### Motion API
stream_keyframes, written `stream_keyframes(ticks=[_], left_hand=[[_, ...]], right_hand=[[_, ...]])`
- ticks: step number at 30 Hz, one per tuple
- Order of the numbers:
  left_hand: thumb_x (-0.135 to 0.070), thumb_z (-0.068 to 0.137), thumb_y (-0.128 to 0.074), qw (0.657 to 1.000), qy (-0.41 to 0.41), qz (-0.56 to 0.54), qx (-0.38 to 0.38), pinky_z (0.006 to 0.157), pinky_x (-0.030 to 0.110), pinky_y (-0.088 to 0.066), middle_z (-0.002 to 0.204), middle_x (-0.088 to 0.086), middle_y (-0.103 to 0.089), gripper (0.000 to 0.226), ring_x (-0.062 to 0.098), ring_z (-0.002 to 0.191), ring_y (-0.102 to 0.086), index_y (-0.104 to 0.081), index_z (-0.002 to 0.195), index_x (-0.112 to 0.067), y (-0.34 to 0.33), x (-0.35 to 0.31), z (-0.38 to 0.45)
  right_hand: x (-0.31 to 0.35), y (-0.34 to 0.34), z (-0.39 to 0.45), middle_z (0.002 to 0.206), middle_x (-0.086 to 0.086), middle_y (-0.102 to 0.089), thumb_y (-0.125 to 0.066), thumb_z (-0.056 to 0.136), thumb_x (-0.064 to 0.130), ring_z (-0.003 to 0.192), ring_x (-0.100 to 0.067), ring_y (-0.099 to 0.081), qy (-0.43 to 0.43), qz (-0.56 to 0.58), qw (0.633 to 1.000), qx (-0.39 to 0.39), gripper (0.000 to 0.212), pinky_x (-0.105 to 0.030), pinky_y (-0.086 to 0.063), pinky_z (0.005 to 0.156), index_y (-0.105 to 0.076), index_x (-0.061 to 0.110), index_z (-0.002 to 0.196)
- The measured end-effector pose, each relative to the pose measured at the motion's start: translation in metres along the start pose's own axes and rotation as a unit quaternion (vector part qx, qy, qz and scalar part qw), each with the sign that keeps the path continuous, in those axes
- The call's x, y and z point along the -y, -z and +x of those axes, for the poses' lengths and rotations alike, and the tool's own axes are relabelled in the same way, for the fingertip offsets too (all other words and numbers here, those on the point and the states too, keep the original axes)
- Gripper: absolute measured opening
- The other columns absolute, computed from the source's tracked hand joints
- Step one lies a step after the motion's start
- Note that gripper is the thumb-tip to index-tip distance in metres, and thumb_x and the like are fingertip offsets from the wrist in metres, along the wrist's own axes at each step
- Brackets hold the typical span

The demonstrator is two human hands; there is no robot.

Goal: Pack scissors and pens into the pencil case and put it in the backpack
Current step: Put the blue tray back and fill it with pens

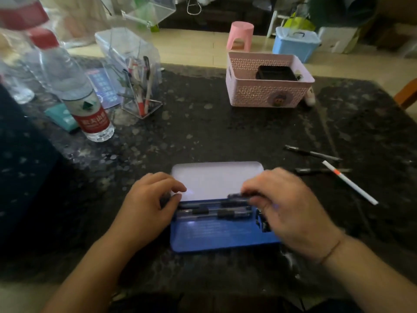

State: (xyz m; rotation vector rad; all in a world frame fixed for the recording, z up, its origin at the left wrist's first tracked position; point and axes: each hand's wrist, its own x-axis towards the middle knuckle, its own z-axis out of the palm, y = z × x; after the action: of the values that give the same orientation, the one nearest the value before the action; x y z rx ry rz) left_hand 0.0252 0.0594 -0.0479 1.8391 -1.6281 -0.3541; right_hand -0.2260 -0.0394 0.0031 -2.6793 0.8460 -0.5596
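The blue pencil case (216, 233) lies open on the dark speckled surface (225, 132) right in front of me, its pale lid (216, 179) folded back flat. Several dark pens (214, 211) lie lengthwise along the far side of its tray, and something dark sits at the tray's right end, half hidden under my hand. My left hand (149, 204) rests at the case's left edge, thumb and forefinger curled at the pen ends. My right hand (286, 208) pinches a dark pen (237, 196) in its fingers (250, 190) over the tray. To the right, well apart from the case, two more dark pens (313, 153) and a white pen (349, 182) lie loose. Farther back, a clear holder (142, 93) stands with several pens in it, beside a water bottle (85, 105). A pink perforated basket (268, 86) holds a black box.
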Motion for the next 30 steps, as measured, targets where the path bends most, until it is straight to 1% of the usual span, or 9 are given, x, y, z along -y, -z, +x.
stream_keyframes(ticks=[2,4,6,9,15,20,26,28,30], left_hand=[[-0.021,0.081,-0.072,1.0,-0.004,-0.012,0.002,0.085,0.041,-0.055,0.097,-0.019,-0.061,0.019,0.007,0.095,-0.06,-0.069,0.094,-0.035,0.005,0.005,0.0],[-0.021,0.081,-0.075,0.999,-0.006,-0.041,0.024,0.083,0.038,-0.055,0.097,-0.019,-0.062,0.018,0.007,0.094,-0.062,-0.071,0.092,-0.035,0.008,0.008,-0.001],[-0.022,0.08,-0.077,0.997,-0.024,-0.058,0.054,0.081,0.037,-0.055,0.096,-0.018,-0.062,0.016,0.008,0.093,-0.062,-0.074,0.09,-0.034,0.008,0.011,-0.003],[-0.028,0.078,-0.078,0.995,-0.053,-0.038,0.076,0.081,0.034,-0.053,0.093,-0.021,-0.059,0.013,0.006,0.093,-0.059,-0.075,0.089,-0.035,0.008,0.015,-0.005],[-0.029,0.078,-0.078,0.993,-0.079,0.019,0.087,0.078,0.036,-0.051,0.089,-0.023,-0.053,0.013,0.006,0.087,-0.053,-0.074,0.089,-0.036,0.007,0.012,-0.004],[-0.031,0.08,-0.074,0.993,-0.076,0.021,0.089,0.078,0.034,-0.05,0.09,-0.022,-0.053,0.01,0.006,0.088,-0.053,-0.072,0.089,-0.036,0.007,0.01,-0.006],[-0.032,0.081,-0.074,0.993,-0.079,0.016,0.09,0.078,0.031,-0.05,0.091,-0.021,-0.055,0.01,0.003,0.089,-0.051,-0.07,0.089,-0.036,0.007,0.01,-0.006],[-0.037,0.081,-0.07,0.992,-0.082,0.008,0.094,0.077,0.03,-0.049,0.091,-0.022,-0.055,0.008,0.003,0.089,-0.051,-0.07,0.09,-0.037,0.008,0.008,-0.006],[-0.049,0.081,-0.063,0.99,-0.09,0.004,0.105,0.077,0.028,-0.048,0.092,-0.023,-0.054,0.018,0.003,0.09,-0.051,-0.07,0.092,-0.037,0.009,0.007,-0.007]], right_hand=[[0.025,-0.032,-0.006,0.097,0.009,-0.063,-0.048,0.088,0.033,0.091,-0.008,-0.054,0.019,0.013,0.999,0.042,0.02,-0.028,-0.049,0.079,-0.062,0.029,0.101],[0.039,-0.056,-0.01,0.095,0.008,-0.065,-0.05,0.086,0.034,0.088,-0.01,-0.056,0.025,0.02,0.999,0.034,0.019,-0.028,-0.05,0.077,-0.064,0.027,0.098],[0.045,-0.071,-0.012,0.09,0.007,-0.066,-0.058,0.082,0.034,0.083,-0.014,-0.057,0.008,0.03,0.999,0.013,0.016,-0.033,-0.05,0.071,-0.065,0.025,0.093],[0.048,-0.079,-0.011,0.087,0.009,-0.065,-0.068,0.075,0.034,0.081,-0.013,-0.056,-0.021,0.036,0.999,0.005,0.016,-0.034,-0.051,0.069,-0.065,0.027,0.09],[0.051,-0.085,-0.008,0.087,0.008,-0.062,-0.051,0.084,0.038,0.081,-0.012,-0.054,-0.034,0.001,0.999,-0.017,0.021,-0.032,-0.052,0.067,-0.067,0.026,0.087],[0.054,-0.091,-0.006,0.083,0.004,-0.064,-0.054,0.086,0.034,0.077,-0.016,-0.055,-0.018,-0.043,0.998,-0.052,0.02,-0.033,-0.05,0.063,-0.069,0.022,0.086],[0.056,-0.096,-0.001,0.084,0.004,-0.065,-0.059,0.085,0.036,0.079,-0.014,-0.055,-0.034,-0.022,0.998,-0.051,0.015,-0.033,-0.051,0.065,-0.067,0.023,0.086],[0.055,-0.096,-0.001,0.084,0.005,-0.065,-0.059,0.085,0.038,0.079,-0.014,-0.055,-0.041,-0.017,0.998,-0.052,0.016,-0.033,-0.05,0.066,-0.067,0.024,0.087],[0.054,-0.095,-0.001,0.084,0.006,-0.065,-0.059,0.085,0.04,0.08,-0.014,-0.055,-0.049,-0.016,0.997,-0.054,0.016,-0.033,-0.049,0.066,-0.067,0.026,0.088]])
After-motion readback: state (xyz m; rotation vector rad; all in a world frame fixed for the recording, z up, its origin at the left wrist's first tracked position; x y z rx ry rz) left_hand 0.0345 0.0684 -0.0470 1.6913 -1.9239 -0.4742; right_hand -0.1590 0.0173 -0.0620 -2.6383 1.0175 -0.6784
